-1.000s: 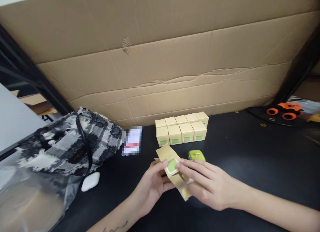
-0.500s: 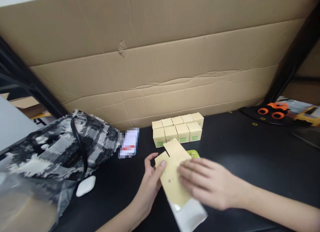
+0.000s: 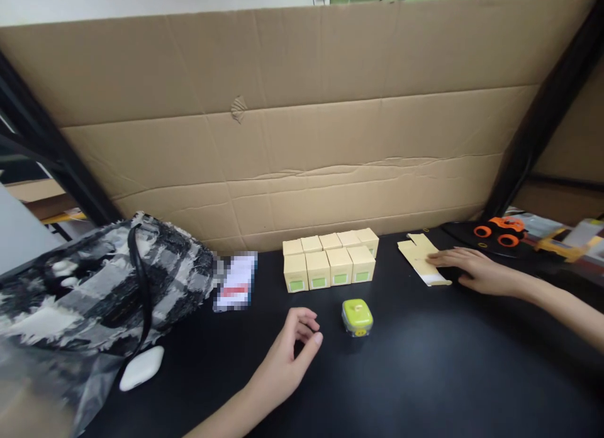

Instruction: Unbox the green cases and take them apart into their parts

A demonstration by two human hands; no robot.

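Note:
My right hand lies flat, fingers stretched, with its fingertips on a flattened tan carton blank at the right of the black table. My left hand hovers near the table's middle, fingers loosely curled and holding nothing. Just right of it stands a small clear container with a green lid. Behind that, several small tan boxes with green labels stand in two rows against the cardboard wall.
A black-and-white woven bag lies at the left, with a white earbud case in front of it and a blurred card beside it. An orange toy truck sits at the far right. A large cardboard sheet backs the table.
The flattened carton was held in both hands near the middle; my right hand has carried it to the right and laid it down. My left hand has let go.

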